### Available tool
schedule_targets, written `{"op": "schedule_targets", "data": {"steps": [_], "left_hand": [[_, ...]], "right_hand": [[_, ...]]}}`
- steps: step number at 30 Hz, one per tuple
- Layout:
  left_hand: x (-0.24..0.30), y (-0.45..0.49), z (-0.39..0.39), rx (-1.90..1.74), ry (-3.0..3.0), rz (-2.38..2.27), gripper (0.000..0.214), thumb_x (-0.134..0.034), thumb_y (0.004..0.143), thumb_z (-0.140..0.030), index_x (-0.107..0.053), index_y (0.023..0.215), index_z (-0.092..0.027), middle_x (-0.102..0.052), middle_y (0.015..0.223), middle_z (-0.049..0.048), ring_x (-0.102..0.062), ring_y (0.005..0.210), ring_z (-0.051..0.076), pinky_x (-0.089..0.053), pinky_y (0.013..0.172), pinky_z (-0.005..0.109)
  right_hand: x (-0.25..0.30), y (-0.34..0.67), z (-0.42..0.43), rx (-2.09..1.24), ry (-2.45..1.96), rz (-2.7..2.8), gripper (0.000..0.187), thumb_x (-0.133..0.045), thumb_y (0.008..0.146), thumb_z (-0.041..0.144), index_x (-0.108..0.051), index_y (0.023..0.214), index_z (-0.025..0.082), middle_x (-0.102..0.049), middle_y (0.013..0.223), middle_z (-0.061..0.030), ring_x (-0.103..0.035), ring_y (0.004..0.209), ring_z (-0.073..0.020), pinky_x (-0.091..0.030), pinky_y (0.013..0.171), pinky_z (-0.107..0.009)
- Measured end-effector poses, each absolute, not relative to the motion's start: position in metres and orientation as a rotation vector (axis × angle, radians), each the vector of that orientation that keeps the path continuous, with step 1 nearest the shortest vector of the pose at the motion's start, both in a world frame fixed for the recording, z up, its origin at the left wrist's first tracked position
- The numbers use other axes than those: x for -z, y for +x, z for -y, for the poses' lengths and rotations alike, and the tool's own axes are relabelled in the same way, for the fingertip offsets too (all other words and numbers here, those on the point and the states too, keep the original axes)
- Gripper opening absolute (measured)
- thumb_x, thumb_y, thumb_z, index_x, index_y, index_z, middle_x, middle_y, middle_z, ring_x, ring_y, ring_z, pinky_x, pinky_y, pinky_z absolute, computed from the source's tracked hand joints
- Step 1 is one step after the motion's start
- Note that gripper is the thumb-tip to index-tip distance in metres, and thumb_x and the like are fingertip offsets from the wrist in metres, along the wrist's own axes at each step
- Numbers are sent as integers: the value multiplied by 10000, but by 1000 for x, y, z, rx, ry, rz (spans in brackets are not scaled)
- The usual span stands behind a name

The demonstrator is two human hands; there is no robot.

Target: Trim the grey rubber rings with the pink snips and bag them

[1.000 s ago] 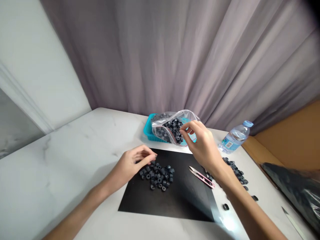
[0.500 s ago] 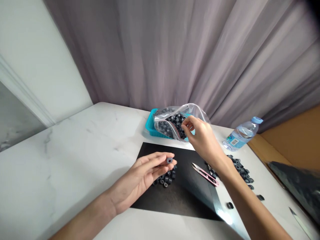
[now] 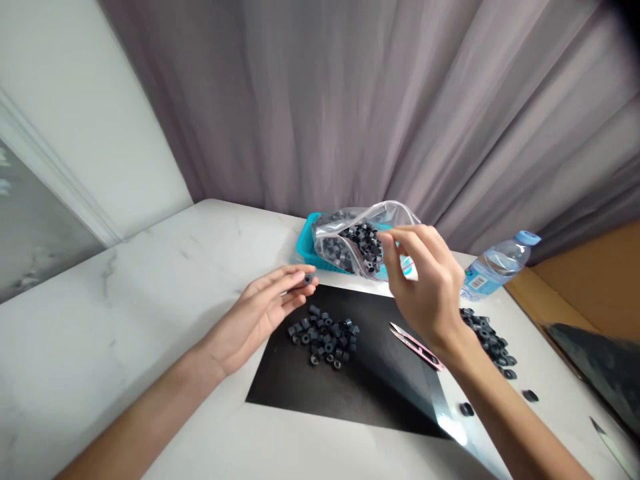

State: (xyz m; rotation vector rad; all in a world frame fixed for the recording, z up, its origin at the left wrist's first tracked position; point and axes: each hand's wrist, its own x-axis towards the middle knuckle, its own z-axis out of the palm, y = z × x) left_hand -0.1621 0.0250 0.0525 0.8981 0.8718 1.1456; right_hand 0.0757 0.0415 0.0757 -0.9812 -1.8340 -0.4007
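Observation:
My left hand [image 3: 263,303] pinches a small dark grey bushing [image 3: 309,279] with a hole through it, above the far left part of a black mat [image 3: 295,395]. My right hand [image 3: 430,280] is raised in front of a clear zip bag [image 3: 336,225], its thumb and forefinger close together. Whether a small piece sits between those fingertips I cannot make out. The open bag rests in a blue basket [image 3: 306,247] and holds many dark pieces [image 3: 370,243]. A pile of similar bushings [image 3: 325,339] lies on the mat.
Pink thread snips [image 3: 417,347] lie at the mat's right edge. Another pile of dark pieces [image 3: 487,337] is beyond my right forearm, with loose ones nearby. A water bottle [image 3: 500,263] stands at the back right. A pointed blade [image 3: 607,440] lies near the right edge.
My left hand has moved away from above the pile, left and farther back, still holding the bushing. My right hand has drawn back from the bag's mouth, to the right.

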Motion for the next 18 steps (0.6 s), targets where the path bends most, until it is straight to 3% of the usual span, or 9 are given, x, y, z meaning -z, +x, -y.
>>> {"op": "schedule_targets", "data": {"steps": [4, 6, 11, 18], "left_hand": [[-55, -172, -32, -1216, 936, -859, 140, -730, 904, -241, -802, 1012, -188, -761, 1039, 59, -670, 959, 145, -547, 845, 187], [-57, -173, -31, -1217, 955, -845, 146, -731, 905, -256, -806, 1012, -190, -761, 1047, 57, -668, 969, 147, -542, 851, 193], [-61, -167, -21, -1164, 981, -824, 167, -744, 897, -294, -811, 1011, -192, -765, 1048, 52, -672, 998, 160, -534, 909, 228], [-59, -164, -18, -1093, 974, -761, 153, -757, 890, -295, -798, 988, -185, -755, 965, 31, -673, 977, 145, -527, 941, 231]], "right_hand": [[-55, 53, -21, 176, -796, 2220, 168, -500, 1029, 179, -642, 946, 215, -674, 890, -78, -627, 791, -198, -519, 727, -336], [-39, 38, -23, 12, -943, 2400, 198, -475, 1046, 190, -657, 968, 194, -672, 905, -85, -646, 848, -217, -525, 746, -339], [-4, 13, -49, -322, -1189, 2365, 104, -631, 974, 196, -699, 1051, 187, -692, 1013, -101, -663, 955, -251, -511, 784, -345], [5, 16, -61, -466, -1165, 2307, 98, -680, 893, 112, -656, 843, 192, -674, 802, -12, -623, 712, -172, -456, 657, -277]]}}
